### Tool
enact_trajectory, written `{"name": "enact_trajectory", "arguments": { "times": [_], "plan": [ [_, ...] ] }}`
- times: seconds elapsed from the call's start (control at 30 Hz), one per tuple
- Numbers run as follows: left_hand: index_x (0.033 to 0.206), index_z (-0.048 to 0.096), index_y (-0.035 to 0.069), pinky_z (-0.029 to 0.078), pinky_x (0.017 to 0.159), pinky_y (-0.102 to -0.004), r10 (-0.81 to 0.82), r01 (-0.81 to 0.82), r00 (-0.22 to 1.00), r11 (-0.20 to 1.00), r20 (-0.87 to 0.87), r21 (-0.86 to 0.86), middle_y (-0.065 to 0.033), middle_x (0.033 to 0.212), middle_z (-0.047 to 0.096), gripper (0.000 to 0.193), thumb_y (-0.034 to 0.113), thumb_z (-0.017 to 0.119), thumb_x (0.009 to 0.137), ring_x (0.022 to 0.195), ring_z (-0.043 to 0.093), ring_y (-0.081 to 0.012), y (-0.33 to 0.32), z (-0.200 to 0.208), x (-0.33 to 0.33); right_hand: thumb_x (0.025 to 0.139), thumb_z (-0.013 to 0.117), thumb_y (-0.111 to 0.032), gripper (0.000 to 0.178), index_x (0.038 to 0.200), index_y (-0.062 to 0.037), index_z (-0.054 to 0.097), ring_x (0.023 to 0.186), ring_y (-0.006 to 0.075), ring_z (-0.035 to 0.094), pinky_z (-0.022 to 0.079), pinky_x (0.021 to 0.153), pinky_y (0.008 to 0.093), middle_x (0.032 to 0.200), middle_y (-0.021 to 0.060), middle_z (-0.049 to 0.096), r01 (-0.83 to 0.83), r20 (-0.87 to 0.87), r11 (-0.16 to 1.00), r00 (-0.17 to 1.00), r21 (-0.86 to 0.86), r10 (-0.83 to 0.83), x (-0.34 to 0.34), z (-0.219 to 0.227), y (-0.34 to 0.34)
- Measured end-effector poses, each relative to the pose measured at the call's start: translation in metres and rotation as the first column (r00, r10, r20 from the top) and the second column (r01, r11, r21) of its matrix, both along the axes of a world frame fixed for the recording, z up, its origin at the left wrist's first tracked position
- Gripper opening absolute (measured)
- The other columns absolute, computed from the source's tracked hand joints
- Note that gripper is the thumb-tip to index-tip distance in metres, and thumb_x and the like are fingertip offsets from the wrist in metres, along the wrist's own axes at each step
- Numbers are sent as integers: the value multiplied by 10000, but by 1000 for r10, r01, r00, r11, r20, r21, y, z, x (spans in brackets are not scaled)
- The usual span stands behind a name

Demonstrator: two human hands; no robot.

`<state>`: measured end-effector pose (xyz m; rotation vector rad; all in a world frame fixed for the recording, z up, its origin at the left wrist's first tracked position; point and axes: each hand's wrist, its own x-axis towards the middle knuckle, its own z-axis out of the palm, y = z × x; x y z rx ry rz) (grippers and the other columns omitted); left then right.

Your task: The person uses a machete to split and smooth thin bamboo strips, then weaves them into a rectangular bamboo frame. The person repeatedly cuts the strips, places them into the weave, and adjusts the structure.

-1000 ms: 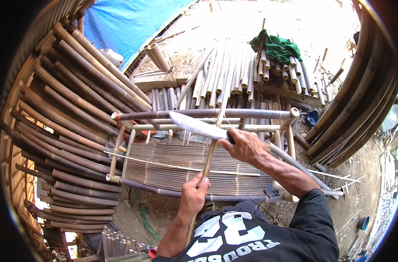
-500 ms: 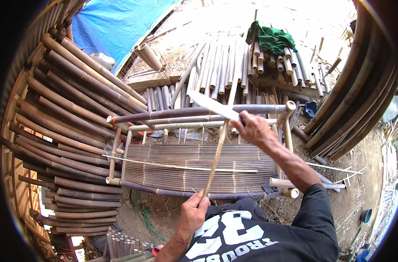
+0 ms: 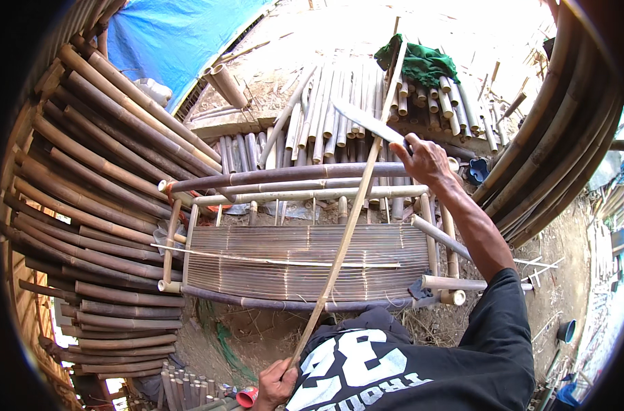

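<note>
My left hand, low at my body, is closed round the near end of a long split bamboo strip. From there the strip slants up and away, across the bamboo bench, towards the far pile of poles. In my right hand, at arm's length, is the handle of a machete. Its broad pale blade points to the upper left and lies against the strip near the strip's far part. Below the strip stands the bamboo bench, its slatted seat carrying another thin bamboo strip.
Stacked bamboo poles fill the left side, and more poles curve along the right. A green cloth lies over cut poles at the back. A blue tarp hangs at the far left. A dark cloth lies on the bench.
My right hand has moved farther out and up with the machete along the strip. My left hand has drawn back towards me, lower and leftward, still gripping the strip.
</note>
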<state>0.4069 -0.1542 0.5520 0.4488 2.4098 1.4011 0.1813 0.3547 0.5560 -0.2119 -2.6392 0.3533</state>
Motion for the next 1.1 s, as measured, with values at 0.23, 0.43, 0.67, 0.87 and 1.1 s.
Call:
{"name": "enact_trajectory", "arguments": {
  "times": [0.23,0.43,0.67,0.87,1.1],
  "plan": [
    [907,688,-14,489,554,-324,115,-117,993,983,-25,-142,-92,629,622,239,201,584,929,584,628,-197,-62,-26,24,926,483,-629,602,898,-43,619,638,379,685,532,566,486,665,219,656,30,21,994,999,106,-33,-21,19,-5],
    [832,674,4,462,521,-339,129,-166,978,957,-164,-239,-90,568,560,306,243,523,946,529,582,-206,-146,-84,74,991,275,-631,738,928,14,629,564,265,677,497,403,409,646,146,656,451,158,874,890,-179,-427,-39,59,98],
    [1289,564,13,405,464,-235,238,-266,943,959,233,98,10,619,551,347,185,461,1007,509,489,-68,-6,-44,-50,984,538,-416,388,888,-41,571,530,196,645,517,384,333,699,151,659,-4,-86,991,996,-131,-7,-2,21,-70],
    [1378,502,94,337,362,-193,3,-318,812,841,583,437,5,623,507,374,228,459,1032,433,389,-41,72,9,-137,893,607,-569,527,915,-44,565,574,195,573,531,526,414,724,87,609,-508,243,848,812,-153,530,69,-2,-224],
    [1400,487,55,314,368,-195,65,-249,901,887,430,389,14,601,480,397,200,472,1031,438,383,-36,78,22,-97,957,546,-508,457,851,-63,546,485,157,511,468,436,338,638,63,573,-349,79,907,923,-235,376,33,-1,-177]
  ]
}}
